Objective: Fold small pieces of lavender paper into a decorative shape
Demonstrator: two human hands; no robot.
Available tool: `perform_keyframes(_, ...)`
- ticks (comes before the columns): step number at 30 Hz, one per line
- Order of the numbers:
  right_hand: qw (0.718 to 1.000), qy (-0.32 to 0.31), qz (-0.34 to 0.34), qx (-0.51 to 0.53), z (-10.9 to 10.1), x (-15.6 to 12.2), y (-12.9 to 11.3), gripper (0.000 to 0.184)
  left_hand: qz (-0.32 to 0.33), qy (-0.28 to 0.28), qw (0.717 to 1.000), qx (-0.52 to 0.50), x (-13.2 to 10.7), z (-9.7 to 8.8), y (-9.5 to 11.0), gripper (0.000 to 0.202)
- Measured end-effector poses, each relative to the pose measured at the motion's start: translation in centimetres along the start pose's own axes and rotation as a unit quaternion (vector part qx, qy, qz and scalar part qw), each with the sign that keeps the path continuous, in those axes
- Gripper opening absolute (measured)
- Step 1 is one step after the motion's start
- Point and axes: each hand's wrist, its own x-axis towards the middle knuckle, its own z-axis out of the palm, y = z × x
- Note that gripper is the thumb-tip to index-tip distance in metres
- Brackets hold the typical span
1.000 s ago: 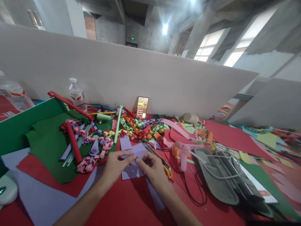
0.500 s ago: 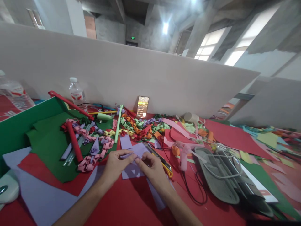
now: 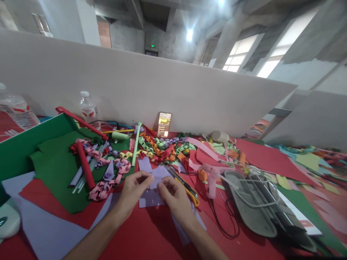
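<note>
My left hand is closed in a pinch, thumb against forefinger, on a small piece of purple paper that blends with the sheets below. A short gap to the right, my right hand has its fingers curled and thumb pressed in; what they hold, if anything, cannot be made out. Beneath both hands lie purple paper sheets on the red tabletop. A yellow box cutter rests just beyond my right hand.
Paper chains and a phone stand beyond my hands. To the right are a pink glue gun with its black cord and an open grey case. Rolled red paper, a green box wall and a water bottle are leftward.
My hands, fingertips nearly meeting over the purple paper before, have drawn slightly apart. The right fingers are more curled now. Other things keep their places, apart from a slight camera shift.
</note>
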Motion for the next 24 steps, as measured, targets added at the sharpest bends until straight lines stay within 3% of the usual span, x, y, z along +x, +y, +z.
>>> perform_keyframes(9, 0.996, 0.064, -0.045, -0.035, 0.3, 0.0, -1.0, 0.031, 0.041, -0.026, 0.996, 0.075, -0.4, 0.6, 0.4, 0.019)
perform_keyframes(16, 0.996, 0.080, -0.022, -0.027, 0.4, 0.0, -0.9, 0.034, 0.051, -0.025, 0.997, 0.055, -0.1, 0.7, 0.3, 0.021)
perform_keyframes(24, 0.994, 0.076, -0.058, -0.061, 1.0, 0.4, -0.4, 0.032, 0.049, 0.008, 0.999, 0.017, 0.1, 0.9, -0.3, 0.021)
